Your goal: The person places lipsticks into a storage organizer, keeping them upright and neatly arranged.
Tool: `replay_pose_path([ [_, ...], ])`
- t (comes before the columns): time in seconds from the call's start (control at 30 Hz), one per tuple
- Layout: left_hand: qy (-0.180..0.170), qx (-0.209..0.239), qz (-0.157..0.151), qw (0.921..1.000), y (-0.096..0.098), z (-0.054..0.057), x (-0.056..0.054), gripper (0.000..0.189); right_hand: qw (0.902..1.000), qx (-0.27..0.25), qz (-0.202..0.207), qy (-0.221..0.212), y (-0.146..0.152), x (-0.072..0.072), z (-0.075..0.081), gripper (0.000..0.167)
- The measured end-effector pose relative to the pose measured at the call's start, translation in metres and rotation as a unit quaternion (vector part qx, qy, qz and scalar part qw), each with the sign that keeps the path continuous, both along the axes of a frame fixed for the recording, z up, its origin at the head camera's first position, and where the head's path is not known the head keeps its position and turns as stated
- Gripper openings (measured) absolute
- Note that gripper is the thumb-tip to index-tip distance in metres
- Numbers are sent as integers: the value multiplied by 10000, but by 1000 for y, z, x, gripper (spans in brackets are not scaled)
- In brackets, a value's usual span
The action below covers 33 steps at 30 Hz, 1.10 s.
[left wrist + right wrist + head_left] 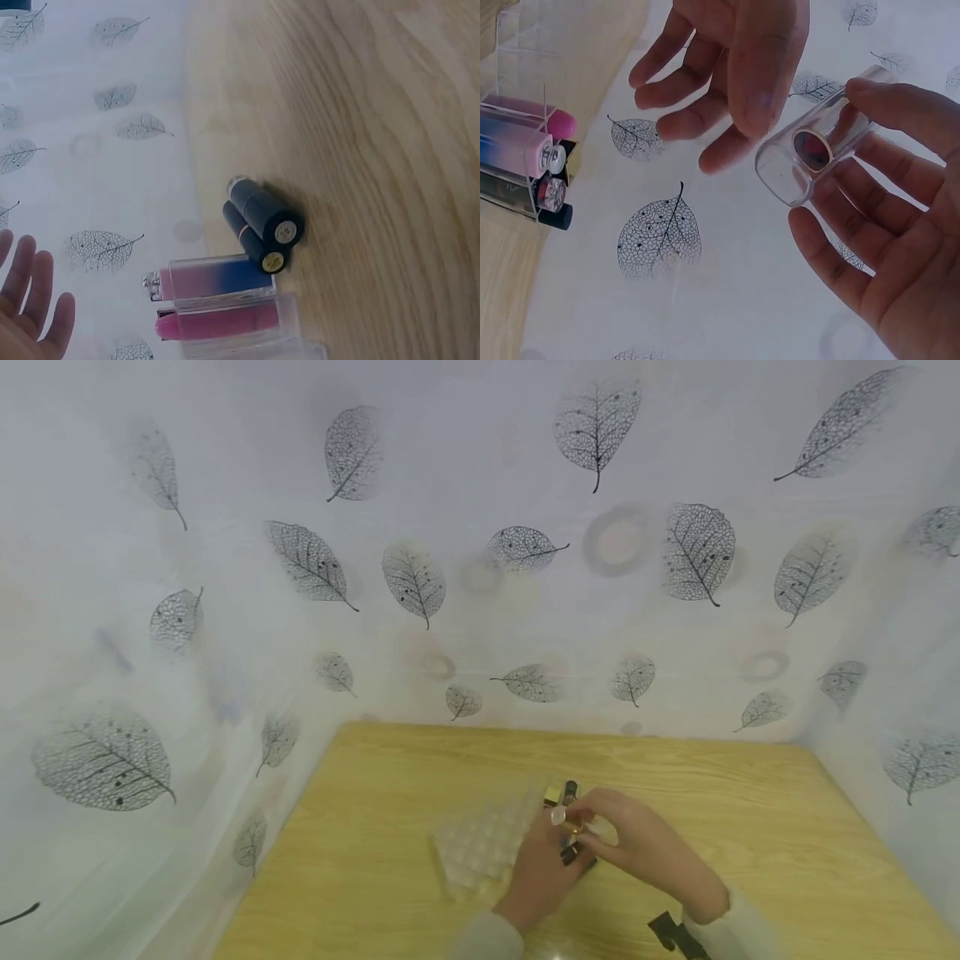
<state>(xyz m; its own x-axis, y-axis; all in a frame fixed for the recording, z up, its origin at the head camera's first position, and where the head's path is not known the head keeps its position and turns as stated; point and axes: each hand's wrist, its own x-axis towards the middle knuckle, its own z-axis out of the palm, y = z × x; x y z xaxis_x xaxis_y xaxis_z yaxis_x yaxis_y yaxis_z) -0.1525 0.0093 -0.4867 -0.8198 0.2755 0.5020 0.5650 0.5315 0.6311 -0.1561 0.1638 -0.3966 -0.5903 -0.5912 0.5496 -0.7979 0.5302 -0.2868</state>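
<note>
My right hand [641, 843] holds a clear tube [787, 165] between thumb and fingers. Inside the tube shows a dark red disc with a gold rim. My left hand [727, 67] is close beside the tube's end, its fingers loosely extended. Only the fingers of that left hand [30, 300] show in the left wrist view. Under the hands stands a clear divided organizer [480, 847], blurred in the head view. Its compartments hold a pink lipstick [217, 322], a pink-and-blue tube [217, 279] and dark tubes [525, 191].
Two black lipsticks, a thicker one [266, 214] and a thinner one [251, 236], lie together by the organizer in the left wrist view. A black object [675, 935] lies near the right sleeve. Leaf-patterned cloth [480, 527] surrounds the wooden table [750, 827].
</note>
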Motion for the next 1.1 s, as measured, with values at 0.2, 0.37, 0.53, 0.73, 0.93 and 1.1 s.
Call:
replay_pose_path([
  [0.2, -828, 586, -318, 9943, 3, 3, 3, 29, 9998, -180, -89, 6, -7, 3, -3, 34],
  [0.37, -1069, 922, -442, 9890, 4, 5, 5, 23, 9995, -298, 32, -84, -8, 2, -6, 33],
  [0.53, -427, 641, -355, 9964, 0, 4, 4, 24, 9991, -394, 90, -106, -6, 2, -6, 34],
  [0.73, 789, 166, -127, 9967, -14, -3, -2, 27, 9986, -463, -147, -187, 4, 2, -6, 37],
  [0.93, 1013, 614, -120, 9929, -23, 2, -6, 25, 9970, -492, -398, -451, 16, 3, -8, 37],
  [1.1, 1378, 709, -210, 9877, -26, 13, -9, 24, 9954, -445, -443, -719, 19, 4, -12, 32],
])
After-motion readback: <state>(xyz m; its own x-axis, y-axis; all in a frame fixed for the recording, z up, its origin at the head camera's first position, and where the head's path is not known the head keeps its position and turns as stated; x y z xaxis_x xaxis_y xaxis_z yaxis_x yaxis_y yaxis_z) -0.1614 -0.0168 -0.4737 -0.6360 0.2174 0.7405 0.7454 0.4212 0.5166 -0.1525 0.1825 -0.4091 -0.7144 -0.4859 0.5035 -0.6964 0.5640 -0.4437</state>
